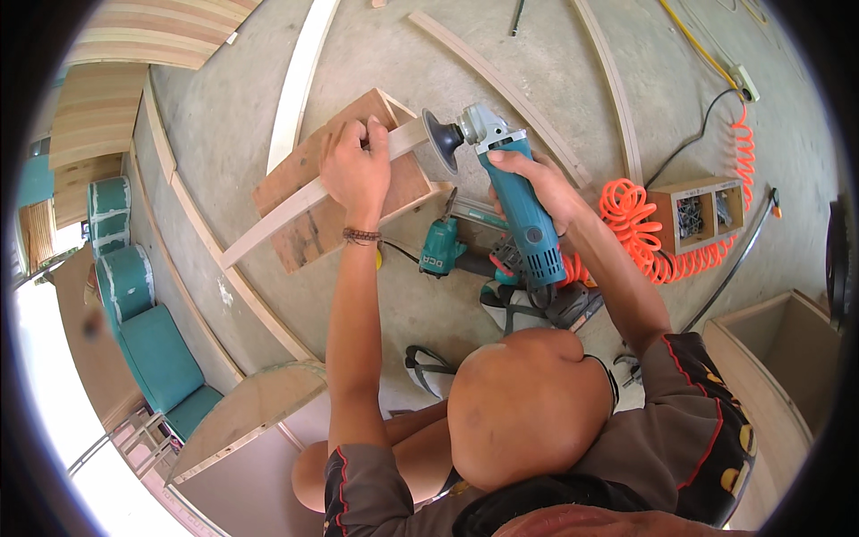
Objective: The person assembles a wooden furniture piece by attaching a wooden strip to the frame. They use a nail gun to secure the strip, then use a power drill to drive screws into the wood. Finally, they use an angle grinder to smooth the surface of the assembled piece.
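Note:
My left hand is closed around a pale wooden strip, pressing it down on a brown wooden block. The strip slants from lower left up to the right. In my right hand is a teal angle grinder, gripped round its body with the thumb along the top. Its round black disc meets the strip's right end or stands just beside it; I cannot tell which. Below the block, a smaller teal power tool rests on the floor.
Long wooden strips lie across the concrete floor. Right of the grinder are an orange coiled air hose and a wooden box of small metal fasteners. A curved wooden panel is at lower left, near a teal chair.

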Demonstrator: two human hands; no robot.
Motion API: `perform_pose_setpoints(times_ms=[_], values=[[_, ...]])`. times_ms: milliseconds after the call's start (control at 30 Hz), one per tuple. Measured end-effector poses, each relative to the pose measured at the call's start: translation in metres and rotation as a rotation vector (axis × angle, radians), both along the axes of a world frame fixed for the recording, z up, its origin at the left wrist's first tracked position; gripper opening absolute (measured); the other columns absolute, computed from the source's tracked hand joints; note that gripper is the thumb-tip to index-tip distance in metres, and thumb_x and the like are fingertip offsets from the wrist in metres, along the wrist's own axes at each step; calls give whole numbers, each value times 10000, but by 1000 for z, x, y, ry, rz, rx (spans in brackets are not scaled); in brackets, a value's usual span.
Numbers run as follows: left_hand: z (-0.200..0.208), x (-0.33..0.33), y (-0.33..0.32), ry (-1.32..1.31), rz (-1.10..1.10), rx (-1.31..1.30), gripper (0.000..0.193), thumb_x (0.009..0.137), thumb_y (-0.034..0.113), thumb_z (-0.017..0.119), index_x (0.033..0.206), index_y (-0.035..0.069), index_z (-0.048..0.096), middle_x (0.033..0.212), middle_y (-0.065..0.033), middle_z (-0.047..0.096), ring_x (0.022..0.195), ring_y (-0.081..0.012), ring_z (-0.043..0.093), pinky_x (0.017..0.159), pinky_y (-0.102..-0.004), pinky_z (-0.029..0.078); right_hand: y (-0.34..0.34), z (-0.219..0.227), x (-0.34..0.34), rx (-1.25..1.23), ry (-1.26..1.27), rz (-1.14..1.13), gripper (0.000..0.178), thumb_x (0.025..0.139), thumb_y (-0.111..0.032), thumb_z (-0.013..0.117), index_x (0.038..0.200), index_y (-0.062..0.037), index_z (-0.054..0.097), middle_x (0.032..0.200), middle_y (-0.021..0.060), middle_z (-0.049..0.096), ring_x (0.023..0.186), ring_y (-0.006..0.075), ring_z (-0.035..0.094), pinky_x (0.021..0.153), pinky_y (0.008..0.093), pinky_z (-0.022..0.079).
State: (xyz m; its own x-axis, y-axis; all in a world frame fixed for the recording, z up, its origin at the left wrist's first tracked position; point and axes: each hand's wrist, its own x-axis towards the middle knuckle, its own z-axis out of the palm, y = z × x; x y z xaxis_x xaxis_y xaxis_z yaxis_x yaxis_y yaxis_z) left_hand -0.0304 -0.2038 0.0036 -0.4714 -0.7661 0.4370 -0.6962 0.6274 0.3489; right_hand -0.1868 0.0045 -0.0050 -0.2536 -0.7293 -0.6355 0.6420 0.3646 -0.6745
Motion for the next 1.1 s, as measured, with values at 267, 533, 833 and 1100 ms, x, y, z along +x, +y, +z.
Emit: perform_pose_setpoints(times_ms=[267, 533, 833, 1100], values=[[-1, 2, -2, 3, -28, -67, 344, 908, 265, 666, 661, 62, 542, 701, -76, 612, 749, -316, 577, 663, -468, 458, 0, -9, -4, 33, -45, 38, 747, 789, -534, 793, 1158, 67, 545, 833, 128, 636, 666, 191, 653, 559, 329, 547], [-2, 2, -1, 9, -24, 3, 340, 918, 270, 660, 670, 61, 556, 700, -75, 601, 754, -308, 582, 666, -460, 459, -2, -7, -4, 29, -51, 16, 787, 781, -536, 799, 1211, 72, 544, 918, 144, 637, 716, 194, 662, 596, 325, 553], [0, 2, 0, 0, -14, 2, 340, 921, 279, 665, 675, 65, 571, 684, -74, 592, 760, -302, 588, 663, -460, 459, 3, 7, -4, 28, -45, 60, 806, 777, -537, 802, 1235, 72, 543, 935, 149, 645, 760, 199, 671, 617, 329, 558], [1, 3, -2, -3, -13, -13, 354, 921, 283, 669, 665, 71, 548, 675, -77, 591, 753, -305, 583, 656, -459, 461, -2, -14, -3, 51, -106, 27, 649, 829, -536, 765, 1110, 18, 577, 858, 124, 653, 682, 201, 661, 592, 346, 557]])
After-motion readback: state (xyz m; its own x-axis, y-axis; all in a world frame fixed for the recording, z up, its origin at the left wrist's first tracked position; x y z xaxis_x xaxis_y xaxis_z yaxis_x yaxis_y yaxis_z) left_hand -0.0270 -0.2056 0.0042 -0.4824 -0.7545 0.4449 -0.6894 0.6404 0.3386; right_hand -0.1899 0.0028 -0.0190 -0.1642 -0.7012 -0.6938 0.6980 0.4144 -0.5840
